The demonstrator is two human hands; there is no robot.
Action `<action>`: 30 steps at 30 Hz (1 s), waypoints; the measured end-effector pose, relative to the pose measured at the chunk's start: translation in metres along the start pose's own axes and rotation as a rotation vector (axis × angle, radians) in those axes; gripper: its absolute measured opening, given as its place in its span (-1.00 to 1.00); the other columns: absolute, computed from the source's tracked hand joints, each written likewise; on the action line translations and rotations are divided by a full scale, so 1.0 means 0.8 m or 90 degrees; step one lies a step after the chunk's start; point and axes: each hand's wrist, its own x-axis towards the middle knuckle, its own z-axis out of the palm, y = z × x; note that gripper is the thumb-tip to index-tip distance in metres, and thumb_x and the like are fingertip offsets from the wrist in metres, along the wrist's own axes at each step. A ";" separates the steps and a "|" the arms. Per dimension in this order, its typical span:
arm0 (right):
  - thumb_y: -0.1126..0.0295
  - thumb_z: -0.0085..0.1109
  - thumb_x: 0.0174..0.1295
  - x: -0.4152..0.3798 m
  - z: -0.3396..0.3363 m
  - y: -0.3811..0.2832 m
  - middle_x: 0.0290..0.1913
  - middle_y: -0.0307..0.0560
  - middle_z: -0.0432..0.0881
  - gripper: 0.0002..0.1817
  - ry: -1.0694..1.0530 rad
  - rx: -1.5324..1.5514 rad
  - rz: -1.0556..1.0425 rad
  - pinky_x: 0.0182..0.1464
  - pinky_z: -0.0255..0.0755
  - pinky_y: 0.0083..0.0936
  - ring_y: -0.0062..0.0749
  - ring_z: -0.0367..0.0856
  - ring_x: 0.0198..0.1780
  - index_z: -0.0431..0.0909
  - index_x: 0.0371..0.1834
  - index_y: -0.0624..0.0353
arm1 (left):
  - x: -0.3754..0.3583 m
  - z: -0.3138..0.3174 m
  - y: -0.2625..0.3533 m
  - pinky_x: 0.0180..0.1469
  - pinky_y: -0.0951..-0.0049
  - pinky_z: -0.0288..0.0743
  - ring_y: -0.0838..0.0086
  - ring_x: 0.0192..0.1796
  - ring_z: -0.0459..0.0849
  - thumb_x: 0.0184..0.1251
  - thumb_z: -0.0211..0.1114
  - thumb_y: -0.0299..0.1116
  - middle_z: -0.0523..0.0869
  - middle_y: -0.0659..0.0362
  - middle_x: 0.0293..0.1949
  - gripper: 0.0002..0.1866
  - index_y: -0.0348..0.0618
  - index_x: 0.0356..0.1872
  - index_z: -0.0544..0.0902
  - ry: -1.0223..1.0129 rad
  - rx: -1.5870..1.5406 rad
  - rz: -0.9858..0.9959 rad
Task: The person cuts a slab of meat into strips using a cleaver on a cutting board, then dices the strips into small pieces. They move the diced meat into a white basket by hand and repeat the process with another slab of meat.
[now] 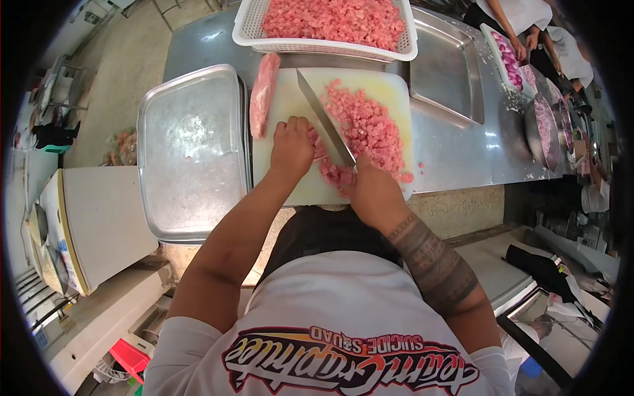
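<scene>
White shirt fronts the near edge of the cutting board. Along its left edge lies a meat strip, presumably kept clear of the blade; next, the left hand bunches its fingers together beside cut meat, likely steadying it, though any grip is hidden. Rightward, the right hand clamps the handle of the knife for control, and diced meat heaps toward the right edge.

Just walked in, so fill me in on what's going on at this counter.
Someone is cutting up meat on a white cutting board. The right hand grips a large knife, and the left hand is curled on the board just left of it. Diced meat is heaped to the knife's right, a long piece lies along the board's left edge, and a white basket beyond holds more diced meat.
</scene>
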 end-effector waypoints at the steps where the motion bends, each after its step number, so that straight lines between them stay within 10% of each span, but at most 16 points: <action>1: 0.38 0.18 0.39 -0.015 -0.014 -0.011 -0.21 0.42 0.76 -0.64 -0.016 0.001 0.002 -0.01 0.62 0.17 0.37 0.78 -0.10 0.44 0.13 0.39 | 0.001 0.004 -0.002 0.12 0.05 0.49 0.01 -0.03 0.59 0.17 0.30 -0.52 0.65 0.00 -0.08 -0.69 -0.21 -0.02 0.59 0.004 0.000 -0.004; 30: 0.40 0.08 0.40 0.055 0.051 -0.024 -0.22 0.46 0.76 -0.61 0.046 0.004 -0.036 -0.03 0.64 0.17 0.38 0.78 -0.10 0.46 0.19 0.44 | -0.003 0.005 -0.013 0.09 0.01 0.48 -0.07 -0.05 0.58 0.28 0.37 -0.44 0.62 -0.09 -0.09 -0.75 -0.29 -0.06 0.60 -0.053 -0.006 0.027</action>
